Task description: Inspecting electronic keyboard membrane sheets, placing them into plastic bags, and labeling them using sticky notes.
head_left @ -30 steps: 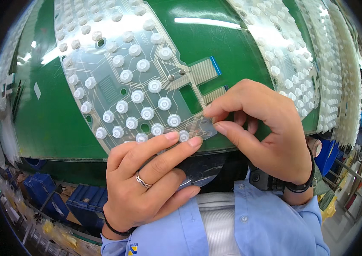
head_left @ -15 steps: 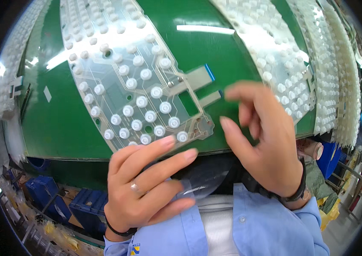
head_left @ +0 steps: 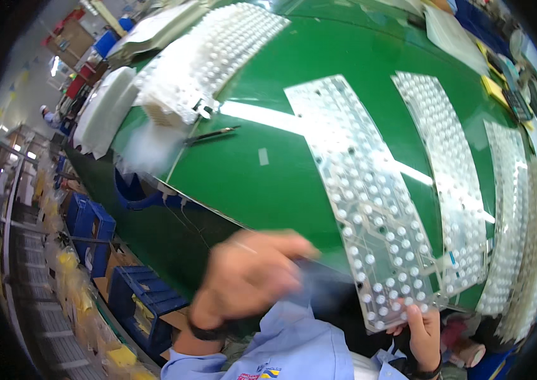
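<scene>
A long translucent keyboard membrane sheet (head_left: pixel 360 190) with rows of white domes and printed tracks lies slantwise on the green tabletop. Its near end juts past the table edge. There my right hand (head_left: pixel 423 335) grips the lower corner, thumb on top and the other fingers mostly hidden beneath. A flat tail with a blue tip (head_left: pixel 452 258) sticks out from the sheet's right side. My left hand (head_left: pixel 252 272) is off to the left, above the table's front edge and apart from the sheet. Motion smears its fingers, and nothing can be made out in it.
More domed sheets (head_left: pixel 446 158) lie to the right, with stacks (head_left: pixel 525 253) at the far right. Another stack (head_left: pixel 211 63) stands back left. A dark pen-like tool (head_left: pixel 211 135) and a small pale sticker (head_left: pixel 263 156) lie on the table. Blue crates (head_left: pixel 138 304) stand below left.
The view has swung left, taking in more of the table. My right hand has gone from hovering beside the tails to gripping the near corner. My left hand has moved off the sheet leftward.
</scene>
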A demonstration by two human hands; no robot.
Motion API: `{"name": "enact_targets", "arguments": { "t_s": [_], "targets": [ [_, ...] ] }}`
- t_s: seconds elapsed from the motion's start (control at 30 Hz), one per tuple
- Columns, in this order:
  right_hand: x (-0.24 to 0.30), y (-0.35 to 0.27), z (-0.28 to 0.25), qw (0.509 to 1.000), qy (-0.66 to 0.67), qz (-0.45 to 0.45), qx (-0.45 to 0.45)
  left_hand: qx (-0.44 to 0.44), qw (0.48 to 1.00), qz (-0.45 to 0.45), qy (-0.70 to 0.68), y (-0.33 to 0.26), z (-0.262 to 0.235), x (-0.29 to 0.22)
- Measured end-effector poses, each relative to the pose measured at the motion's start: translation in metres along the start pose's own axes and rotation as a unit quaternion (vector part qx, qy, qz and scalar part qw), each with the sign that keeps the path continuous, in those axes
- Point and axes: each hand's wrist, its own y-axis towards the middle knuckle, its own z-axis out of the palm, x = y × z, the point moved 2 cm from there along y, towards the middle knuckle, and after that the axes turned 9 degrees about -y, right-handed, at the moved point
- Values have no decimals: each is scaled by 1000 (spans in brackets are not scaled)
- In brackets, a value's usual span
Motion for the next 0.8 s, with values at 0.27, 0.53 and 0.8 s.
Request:
{"name": "enact_targets", "arguments": {
  "t_s": [0.27, 0.53, 0.8],
  "targets": [
    [22, 1, 0, 976, 57, -122, -172, -421, 673, 45, 606, -43, -233, 34],
    [35, 5, -13, 951, 219, -191, -105, -253, 839, -102, 471, -23, -259, 80],
    [23, 29, -76, 935, 232, -121, -238, -18, 905, 55, 421, 70, -10, -17]
  ]
}}
